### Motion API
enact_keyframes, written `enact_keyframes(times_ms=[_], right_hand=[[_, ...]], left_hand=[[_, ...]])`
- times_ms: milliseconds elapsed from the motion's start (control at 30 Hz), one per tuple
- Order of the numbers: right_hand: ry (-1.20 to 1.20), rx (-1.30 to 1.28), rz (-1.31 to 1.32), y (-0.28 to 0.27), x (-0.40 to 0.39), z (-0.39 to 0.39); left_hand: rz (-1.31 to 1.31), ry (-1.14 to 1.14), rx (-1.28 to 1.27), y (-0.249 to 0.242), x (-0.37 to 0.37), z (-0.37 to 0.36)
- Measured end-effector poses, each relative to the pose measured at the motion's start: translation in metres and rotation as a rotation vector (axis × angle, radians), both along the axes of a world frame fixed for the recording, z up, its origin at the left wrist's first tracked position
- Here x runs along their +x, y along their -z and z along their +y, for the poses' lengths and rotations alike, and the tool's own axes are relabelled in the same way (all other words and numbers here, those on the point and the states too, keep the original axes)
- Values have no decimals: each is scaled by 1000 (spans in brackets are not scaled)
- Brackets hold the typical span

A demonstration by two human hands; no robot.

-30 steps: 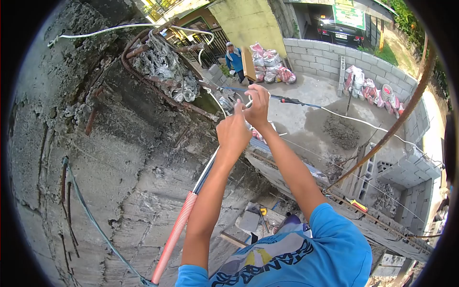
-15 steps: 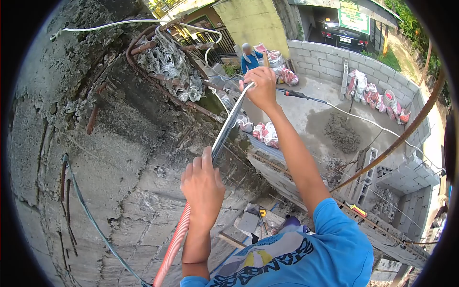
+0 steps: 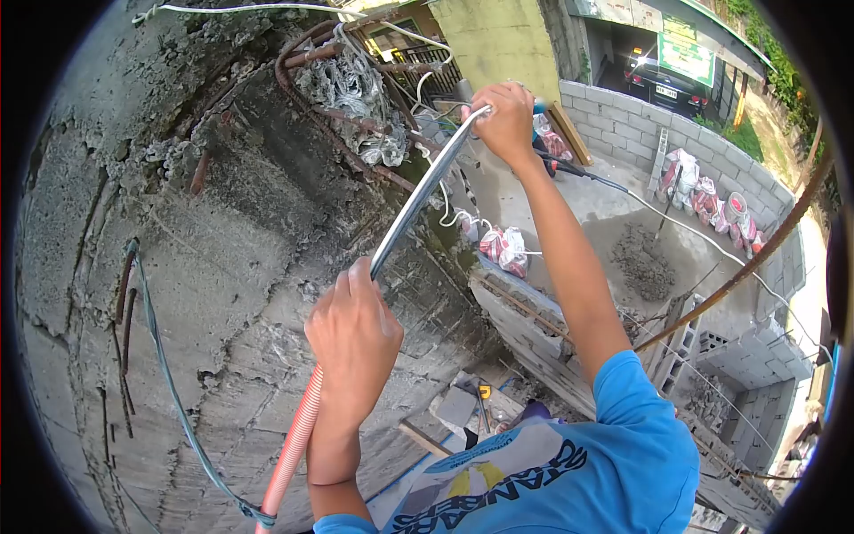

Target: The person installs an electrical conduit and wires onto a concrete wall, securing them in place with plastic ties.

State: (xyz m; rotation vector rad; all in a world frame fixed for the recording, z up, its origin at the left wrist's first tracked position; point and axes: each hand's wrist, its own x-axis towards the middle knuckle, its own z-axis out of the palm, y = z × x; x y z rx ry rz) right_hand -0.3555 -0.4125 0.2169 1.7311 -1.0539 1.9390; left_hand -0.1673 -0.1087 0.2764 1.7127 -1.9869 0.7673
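A bundle of white and grey electrical wires (image 3: 422, 191) runs taut between my two hands. My right hand (image 3: 503, 125), raised at the upper middle, is closed around its upper part, with a bent white end showing by the fingers. My left hand (image 3: 354, 343) is wrapped round the lower part, where the bundle meets an orange corrugated conduit (image 3: 294, 454). The exact mouth of the conduit is hidden by that hand. Below, the conduit passes beside my left forearm, and a green-blue cord (image 3: 169, 378) is tied around it.
A rough concrete wall (image 3: 240, 294) with rusty rebar (image 3: 298, 89) fills the left. Far below, a block-walled yard holds sacks (image 3: 504, 249) and a wet mortar heap (image 3: 645, 258). A rusty bar (image 3: 738, 267) slants across the right. A tape measure (image 3: 485, 392) lies below.
My hands are farther apart, and a longer stretch of wire shows between them. The right hand has gone up, the left slightly leftward. The view has shifted, and the person below is now mostly hidden.
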Motion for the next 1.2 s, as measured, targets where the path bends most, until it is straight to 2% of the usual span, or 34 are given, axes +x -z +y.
enact_keyframes(times_ms=[433,633,833,1200], right_hand=[[-33,104,37,-71,-3,-4],[-56,89,83,-73,-12,0],[-64,49,117,-67,-18,-6],[10,45,202,-117,-29,-7]], left_hand=[[-77,33,-166,-88,-12,7],[-182,2,-109,-90,-13,1],[-233,25,-163,-91,-20,1],[-349,35,-334,-137,-26,-3]])
